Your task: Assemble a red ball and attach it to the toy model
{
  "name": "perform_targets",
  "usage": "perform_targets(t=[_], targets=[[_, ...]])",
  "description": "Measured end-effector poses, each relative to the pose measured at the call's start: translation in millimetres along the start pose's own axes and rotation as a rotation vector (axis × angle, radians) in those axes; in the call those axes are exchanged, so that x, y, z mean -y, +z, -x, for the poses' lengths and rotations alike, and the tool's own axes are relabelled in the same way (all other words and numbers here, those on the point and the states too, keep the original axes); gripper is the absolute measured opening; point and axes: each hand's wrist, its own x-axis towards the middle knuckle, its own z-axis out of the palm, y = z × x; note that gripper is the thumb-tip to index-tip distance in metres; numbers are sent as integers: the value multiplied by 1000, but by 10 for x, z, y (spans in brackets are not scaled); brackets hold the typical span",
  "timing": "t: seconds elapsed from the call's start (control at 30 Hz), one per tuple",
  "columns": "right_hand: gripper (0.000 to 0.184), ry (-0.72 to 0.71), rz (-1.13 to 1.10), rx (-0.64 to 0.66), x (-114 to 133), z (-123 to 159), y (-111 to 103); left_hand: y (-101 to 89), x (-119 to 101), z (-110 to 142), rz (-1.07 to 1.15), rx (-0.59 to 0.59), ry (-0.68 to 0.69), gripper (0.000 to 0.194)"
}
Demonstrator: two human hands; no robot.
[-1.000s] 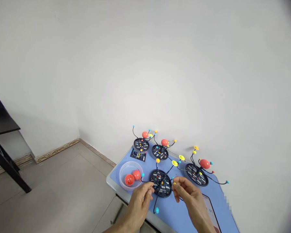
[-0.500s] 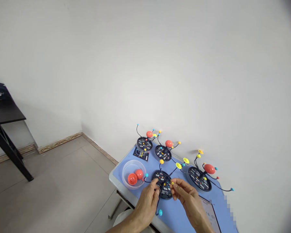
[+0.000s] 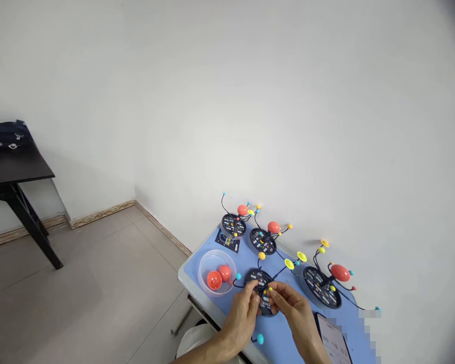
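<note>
While pinching bead in right hand, hold its sides: likely light, slippery; cannot tell grip of left hand.

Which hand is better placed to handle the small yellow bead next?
Probably the right hand: it has the yellow bead at its fingertips. The left hand is over the left side of the black base; its grip is unclear.

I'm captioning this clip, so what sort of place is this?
Probably a plain indoor room used for tabletop activity: a blue-topped table beside a white wall bears several planet-style models, and the floor looks tiled.
</note>
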Motion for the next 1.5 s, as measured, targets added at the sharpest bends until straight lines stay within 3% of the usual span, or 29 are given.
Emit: perform_targets(t=[0.33,0.6,1.0,1.1,1.2,1.33,1.5], targets=[[41,-72,160,9,-80,-83,17,84,92,-131,51,-40,69,33],[45,-93,204,5,-81,-96,62,59,68,-134,41,-10,170,42],[47,-218,332,33,-56,-94,68,60,65,-141,50,-11,174,47],[40,-313,451,50,-11,-83,62,61,119,-146,29,-11,185,46],[29,-508,644,89,10,-75,37,71,162,-154,7,-20,195,46],[30,-726,941,181,-1,-87,-9,79,154,-161,-2,-20,190,43],[34,-804,1229,302,34,-114,-19,63,102,-155,-7,-18,186,41]])
